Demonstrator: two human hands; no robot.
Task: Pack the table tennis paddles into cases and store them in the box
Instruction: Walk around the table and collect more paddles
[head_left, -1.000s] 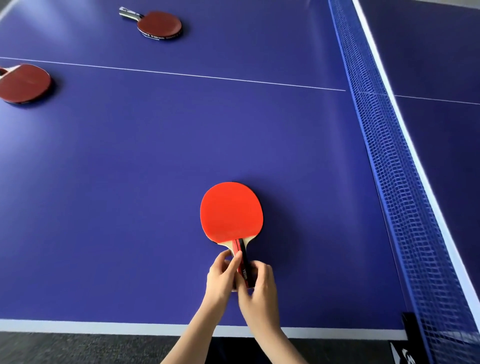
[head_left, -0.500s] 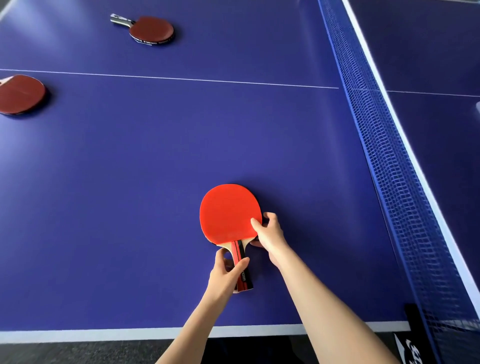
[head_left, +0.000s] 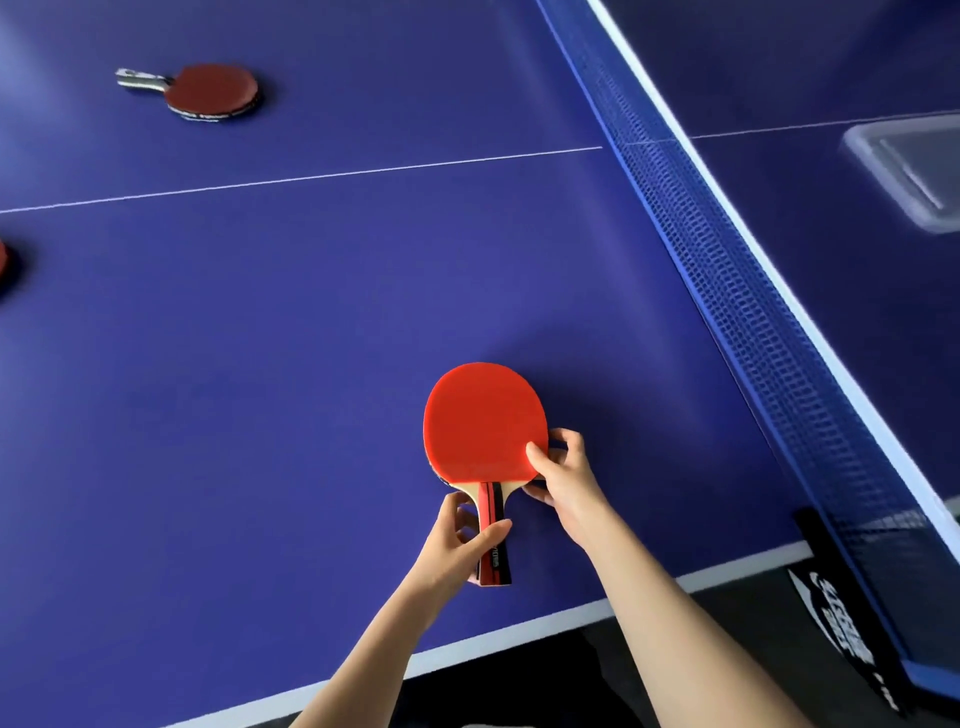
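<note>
1. Bright red paddle (head_left: 484, 421) face; handle striped red and black over pale wood.
2. Darker red paddle (head_left: 212, 91) near the table's far edge.
3. Blue-violet table (head_left: 260, 364), white lines.
4. Blue mesh net (head_left: 727, 270).

Both hands' grip on red paddle (head_left: 483, 421), blue table (head_left: 260, 364)

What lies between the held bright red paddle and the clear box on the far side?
The blue net crosses between the paddle and the box; otherwise bare table, per the head view.
</note>
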